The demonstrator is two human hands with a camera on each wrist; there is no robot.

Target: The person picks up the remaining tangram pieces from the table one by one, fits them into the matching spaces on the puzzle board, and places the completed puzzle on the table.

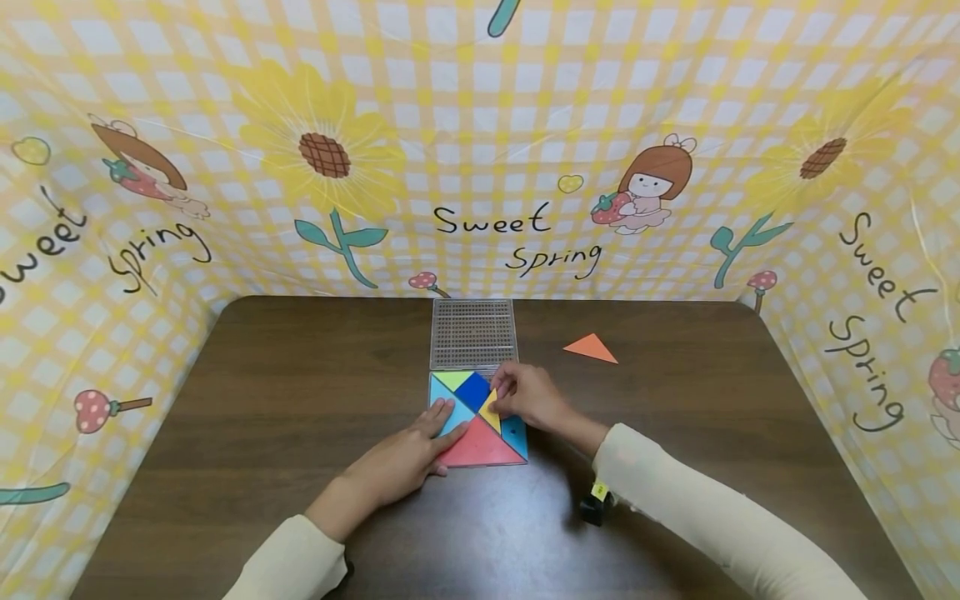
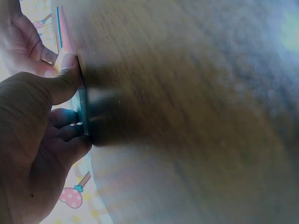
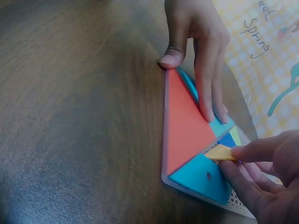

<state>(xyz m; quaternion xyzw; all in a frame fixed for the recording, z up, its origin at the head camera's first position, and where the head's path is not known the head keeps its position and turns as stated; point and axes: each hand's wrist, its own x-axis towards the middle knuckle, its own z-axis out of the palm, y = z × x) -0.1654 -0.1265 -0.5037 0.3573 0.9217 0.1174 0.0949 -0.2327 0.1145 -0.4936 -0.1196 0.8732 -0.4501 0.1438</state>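
Colored tangram pieces lie in a shallow clear plastic tray (image 3: 165, 126). My right hand (image 1: 528, 396) pinches a yellow triangle (image 3: 220, 152) between thumb and finger, slightly tilted over a bare spot of the tray. Around it are a large red triangle (image 1: 482, 446), a blue triangle (image 3: 204, 179) with a small dark mark, a dark blue square (image 1: 473, 392) and a lime piece (image 1: 453, 380). My left hand (image 1: 408, 454) rests at the tray's left side, its straight fingers on the light blue triangle (image 1: 450, 417) and its thumb at the near edge (image 3: 172, 60).
The tray's perforated clear lid (image 1: 474, 333) lies folded open behind it. An orange triangle (image 1: 591, 348) lies apart on the brown table (image 1: 315, 358), right of the lid. Yellow checked cloth (image 1: 465, 150) walls in the back and sides. A black strap device (image 1: 596, 504) hangs at my right sleeve.
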